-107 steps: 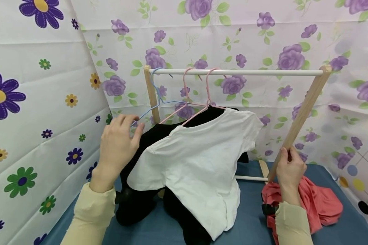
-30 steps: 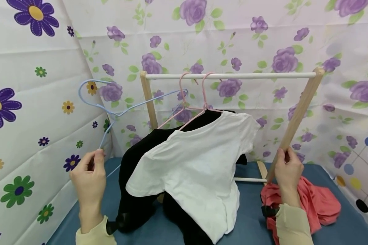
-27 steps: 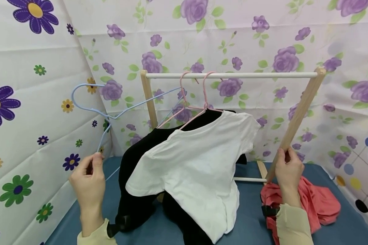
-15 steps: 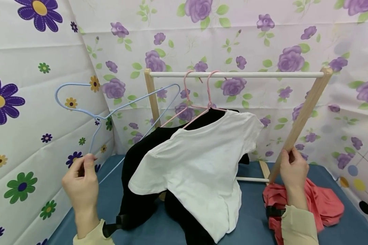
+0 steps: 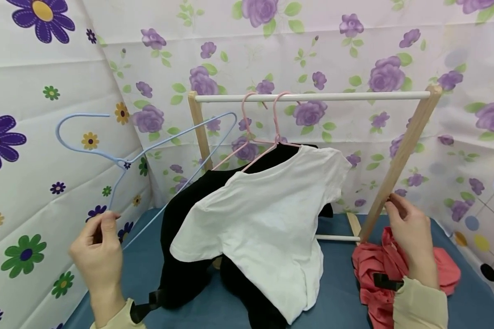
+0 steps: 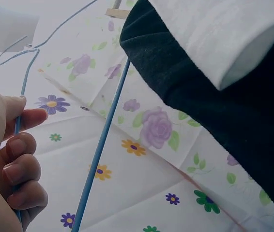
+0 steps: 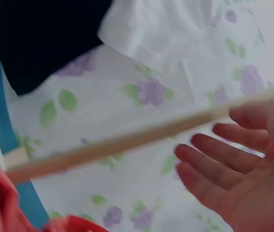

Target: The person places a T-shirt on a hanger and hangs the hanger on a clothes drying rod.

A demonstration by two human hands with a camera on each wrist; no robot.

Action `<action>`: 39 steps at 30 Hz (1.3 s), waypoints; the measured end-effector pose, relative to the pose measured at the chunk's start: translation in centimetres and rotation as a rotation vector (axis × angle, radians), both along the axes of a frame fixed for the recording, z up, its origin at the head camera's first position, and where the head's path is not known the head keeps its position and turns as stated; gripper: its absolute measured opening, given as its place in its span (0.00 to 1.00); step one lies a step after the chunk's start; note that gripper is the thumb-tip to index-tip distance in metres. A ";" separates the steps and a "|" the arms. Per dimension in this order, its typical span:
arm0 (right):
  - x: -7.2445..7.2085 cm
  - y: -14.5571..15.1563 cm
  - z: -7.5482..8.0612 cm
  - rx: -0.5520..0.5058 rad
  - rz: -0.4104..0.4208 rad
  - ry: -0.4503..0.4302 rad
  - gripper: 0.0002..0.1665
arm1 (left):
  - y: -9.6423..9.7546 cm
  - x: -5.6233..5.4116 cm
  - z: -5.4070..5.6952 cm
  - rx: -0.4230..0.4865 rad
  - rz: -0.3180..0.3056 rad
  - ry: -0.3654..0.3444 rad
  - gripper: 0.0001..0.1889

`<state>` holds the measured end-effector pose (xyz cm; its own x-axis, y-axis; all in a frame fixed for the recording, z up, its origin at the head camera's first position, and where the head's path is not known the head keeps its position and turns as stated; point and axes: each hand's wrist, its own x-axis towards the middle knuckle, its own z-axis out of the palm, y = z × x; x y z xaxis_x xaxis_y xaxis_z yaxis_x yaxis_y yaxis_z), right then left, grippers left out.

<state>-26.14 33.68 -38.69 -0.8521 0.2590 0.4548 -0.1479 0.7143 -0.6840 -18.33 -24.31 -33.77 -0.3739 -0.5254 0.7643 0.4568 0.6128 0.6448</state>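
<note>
- While gripping the blue hanger (image 5: 121, 161) by one side, holding it off the rail (image 5: 346, 96), left of the wooden rack (image 5: 420, 119), with curled left hand (image 5: 96, 256) fingers clamped on the wire.
- Resting near the right post (image 5: 404, 153) with relaxed right hand (image 5: 413, 228) fingers, apart and holding nothing; leaving contact with the wood unclear.
- Risking a snag of the hanger's far side on the black garment (image 5: 174, 214) or pink hangers (image 5: 277, 137), from reaching so close to both.
- Possibly dragging the white shirt (image 5: 263, 219) askew, if pulling after such a catch.
- Possibly tipping the rack too, for want of a firm hold on the post.
- Displaying hooked pink hangers and the blue hanger's far corner in the head view alone.
- Revealing the fingers' wrap round the wire in the left wrist view, mostly hiding it overhead.
- Exposing spread right fingers in the right wrist view, while appearing bunched overhead.
</note>
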 end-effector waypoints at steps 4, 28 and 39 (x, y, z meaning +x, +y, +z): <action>1.5 1.9 0.0 0.058 0.068 -0.086 0.31 | 0.0 0.2 0.0 0.021 -0.007 0.011 0.13; 4.1 7.0 -1.3 0.132 0.033 -0.223 0.32 | 1.1 2.1 1.0 -0.005 -0.012 -0.003 0.12; 3.3 7.8 -1.2 0.284 0.135 -0.383 0.34 | 3.4 1.0 1.4 -0.087 -0.123 0.012 0.08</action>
